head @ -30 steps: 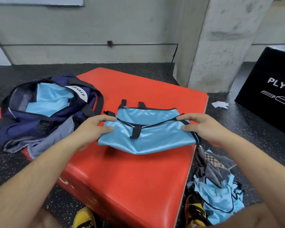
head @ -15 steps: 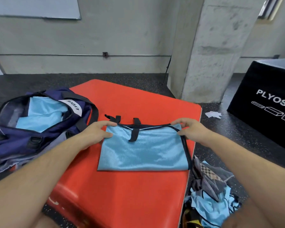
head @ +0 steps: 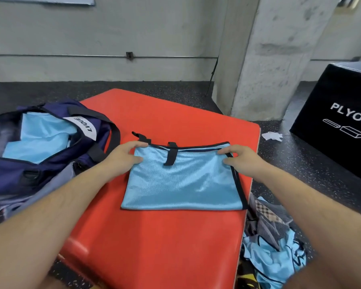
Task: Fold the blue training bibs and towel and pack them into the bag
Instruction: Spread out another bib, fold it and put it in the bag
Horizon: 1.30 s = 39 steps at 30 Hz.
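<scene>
A light blue training bib [head: 181,184] with black trim lies folded flat on the red mat [head: 165,247]. My left hand [head: 123,157] pinches its far left corner and my right hand [head: 240,158] pinches its far right corner. The open navy bag [head: 29,170] sits at the mat's left edge with folded blue bibs [head: 40,138] inside. On the floor to the right of the mat lies a heap of crumpled blue bibs [head: 273,257] with a grey checked towel [head: 267,217] on top.
A black plyo box [head: 342,122] stands on the floor at the right. A concrete pillar [head: 269,59] rises behind the mat. A white paper scrap [head: 272,136] lies on the dark speckled floor between them.
The bib's lifted half was carried over and laid down, so it now lies flat in a rectangle. Both hands stay at its far corners.
</scene>
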Each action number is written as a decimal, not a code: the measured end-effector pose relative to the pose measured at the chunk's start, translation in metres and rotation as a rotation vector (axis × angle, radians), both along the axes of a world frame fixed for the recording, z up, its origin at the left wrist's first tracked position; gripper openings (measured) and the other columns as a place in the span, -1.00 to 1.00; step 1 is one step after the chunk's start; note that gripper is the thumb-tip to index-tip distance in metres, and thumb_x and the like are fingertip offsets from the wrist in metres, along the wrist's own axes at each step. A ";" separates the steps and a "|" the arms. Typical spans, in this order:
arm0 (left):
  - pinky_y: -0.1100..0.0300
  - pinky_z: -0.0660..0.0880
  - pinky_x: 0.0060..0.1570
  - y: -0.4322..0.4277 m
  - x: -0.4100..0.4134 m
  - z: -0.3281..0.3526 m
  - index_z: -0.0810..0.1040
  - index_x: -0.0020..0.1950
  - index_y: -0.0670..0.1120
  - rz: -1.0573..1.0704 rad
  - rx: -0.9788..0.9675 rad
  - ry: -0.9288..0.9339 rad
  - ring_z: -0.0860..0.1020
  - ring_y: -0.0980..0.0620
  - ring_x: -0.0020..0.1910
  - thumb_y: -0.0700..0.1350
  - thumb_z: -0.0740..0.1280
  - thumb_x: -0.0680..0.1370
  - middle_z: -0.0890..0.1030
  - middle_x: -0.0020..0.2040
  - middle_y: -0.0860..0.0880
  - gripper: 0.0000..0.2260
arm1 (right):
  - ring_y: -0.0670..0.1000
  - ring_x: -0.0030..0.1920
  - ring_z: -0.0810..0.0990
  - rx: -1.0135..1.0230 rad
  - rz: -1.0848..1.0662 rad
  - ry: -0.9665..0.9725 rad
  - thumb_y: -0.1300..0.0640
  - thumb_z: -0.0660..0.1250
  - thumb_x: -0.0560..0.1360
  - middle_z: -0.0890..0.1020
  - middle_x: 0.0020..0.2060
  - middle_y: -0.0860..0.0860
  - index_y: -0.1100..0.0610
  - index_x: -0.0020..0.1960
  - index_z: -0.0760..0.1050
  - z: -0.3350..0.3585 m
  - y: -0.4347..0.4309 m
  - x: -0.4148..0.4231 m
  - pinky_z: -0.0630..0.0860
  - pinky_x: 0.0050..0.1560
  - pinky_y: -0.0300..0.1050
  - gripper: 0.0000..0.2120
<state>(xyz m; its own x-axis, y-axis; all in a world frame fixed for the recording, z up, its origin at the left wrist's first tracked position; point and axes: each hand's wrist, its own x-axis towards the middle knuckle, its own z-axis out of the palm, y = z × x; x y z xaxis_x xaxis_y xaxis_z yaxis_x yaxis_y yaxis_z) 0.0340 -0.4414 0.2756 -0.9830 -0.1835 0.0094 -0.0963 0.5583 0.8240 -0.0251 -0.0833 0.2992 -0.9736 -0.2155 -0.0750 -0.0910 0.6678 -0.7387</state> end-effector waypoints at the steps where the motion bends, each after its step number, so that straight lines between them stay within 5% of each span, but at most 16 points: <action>1: 0.41 0.44 -0.20 0.001 -0.003 -0.003 0.58 0.28 0.08 0.007 -0.026 -0.019 0.56 0.12 -0.12 -0.29 0.37 0.53 0.56 0.20 0.06 -0.60 | 0.15 0.14 0.60 0.045 0.006 0.006 0.28 0.35 0.53 0.51 0.27 -0.01 0.07 0.25 0.60 -0.005 -0.002 -0.004 0.52 0.06 -0.02 -0.68; 3: 0.38 0.45 -0.15 0.004 -0.009 -0.010 0.53 0.32 0.06 0.008 -0.111 -0.067 0.56 0.08 -0.07 -0.29 0.37 0.52 0.52 0.24 0.04 -0.58 | 0.10 -0.01 0.61 0.168 0.061 0.007 0.31 0.32 0.52 0.53 0.29 0.05 0.12 0.32 0.55 -0.015 -0.005 -0.010 0.49 -0.05 -0.08 -0.61; 6: 0.21 0.38 0.22 0.006 -0.015 -0.019 0.48 0.41 -0.02 -0.017 -0.284 -0.110 0.48 -0.04 0.25 -0.27 0.36 0.51 0.42 0.37 0.00 -0.53 | 0.06 -0.23 0.55 0.261 0.110 -0.039 0.26 0.32 0.50 0.55 0.20 0.16 0.05 0.34 0.52 -0.029 -0.010 -0.016 0.45 -0.21 -0.20 -0.58; 11: 0.12 0.31 0.39 0.007 -0.019 -0.025 0.46 0.42 -0.08 -0.030 -0.374 -0.098 0.43 -0.07 0.33 -0.27 0.35 0.52 0.41 0.38 -0.06 -0.54 | 0.20 0.25 0.35 0.545 0.019 0.022 -0.01 0.32 0.50 0.28 0.24 0.04 -0.27 0.30 0.47 -0.029 -0.015 -0.015 0.33 0.32 -0.01 -0.61; 15: 0.12 0.26 0.40 0.006 -0.018 -0.028 0.46 0.42 -0.03 -0.023 -0.461 -0.089 0.34 -0.11 0.35 -0.20 0.33 0.54 0.35 0.37 -0.04 -0.56 | 0.09 0.18 0.30 0.525 0.145 0.349 0.05 0.35 0.49 0.35 0.26 -0.04 -0.20 0.22 0.56 -0.029 -0.029 -0.007 0.27 0.26 -0.04 -0.67; 21: 0.06 0.24 0.27 0.019 -0.011 -0.016 0.44 0.42 0.05 -0.147 -0.762 -0.026 0.27 -0.05 0.33 -0.10 0.29 0.57 0.30 0.42 0.05 -0.60 | 0.04 0.08 0.37 0.298 0.464 0.266 0.26 0.25 0.52 0.46 0.04 -0.23 -0.12 0.18 0.63 -0.048 -0.081 -0.002 0.27 0.14 -0.18 -0.62; 24: 0.06 0.25 0.25 0.025 -0.008 -0.016 0.39 0.45 0.06 -0.222 -0.794 -0.047 0.30 -0.01 0.31 -0.08 0.22 0.59 0.37 0.34 0.06 -0.59 | 0.05 0.14 0.38 0.303 0.478 0.284 0.33 0.17 0.49 0.51 0.23 -0.31 -0.12 0.27 0.59 -0.056 -0.100 -0.004 0.24 0.23 -0.16 -0.49; 27: 0.05 0.26 0.27 0.026 -0.006 -0.017 0.36 0.47 0.07 -0.240 -0.807 -0.066 0.32 -0.01 0.30 -0.06 0.20 0.59 0.36 0.34 0.07 -0.58 | -0.05 0.12 0.24 0.336 0.421 0.285 0.34 0.13 0.48 0.26 0.50 -0.32 -0.15 0.48 0.38 -0.050 -0.109 -0.005 0.15 0.20 -0.15 -0.35; 31: 0.09 0.22 0.29 0.025 -0.004 -0.015 0.36 0.48 0.07 -0.251 -0.780 -0.079 0.32 0.03 0.30 0.13 0.22 0.61 0.34 0.34 0.11 -0.56 | -0.02 0.24 0.21 0.430 0.334 0.347 0.17 0.16 0.57 0.12 0.56 -0.28 -0.26 0.49 0.29 -0.044 -0.115 -0.010 0.02 0.05 -0.15 -0.44; 35: 0.08 0.20 0.32 0.027 -0.003 -0.013 0.31 0.50 0.10 -0.263 -0.785 -0.124 0.28 0.03 0.34 0.34 0.21 0.54 0.31 0.38 0.12 -0.41 | 0.11 0.48 0.15 0.644 0.382 0.311 -0.12 0.13 0.61 0.10 0.60 -0.08 -0.30 0.52 0.21 -0.047 -0.117 -0.014 0.03 0.37 -0.02 -0.52; 39: 0.06 0.18 0.33 0.027 -0.006 -0.011 0.26 0.52 0.14 -0.288 -0.800 -0.144 0.24 0.02 0.40 0.38 0.22 0.51 0.27 0.46 0.15 -0.36 | 0.14 0.42 0.23 0.733 0.363 0.241 -0.20 0.06 0.61 0.29 0.48 0.04 -0.26 0.56 0.13 -0.041 -0.120 -0.013 0.09 0.41 0.06 -0.48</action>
<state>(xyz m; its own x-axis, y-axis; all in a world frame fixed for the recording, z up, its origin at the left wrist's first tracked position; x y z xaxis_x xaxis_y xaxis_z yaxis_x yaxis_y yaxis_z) 0.0280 -0.4139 0.2646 -0.9918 0.0813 -0.0988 0.0644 0.9845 0.1634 -0.0380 -0.2033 0.2587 -0.8609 -0.4953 -0.1167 -0.4912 0.8687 -0.0636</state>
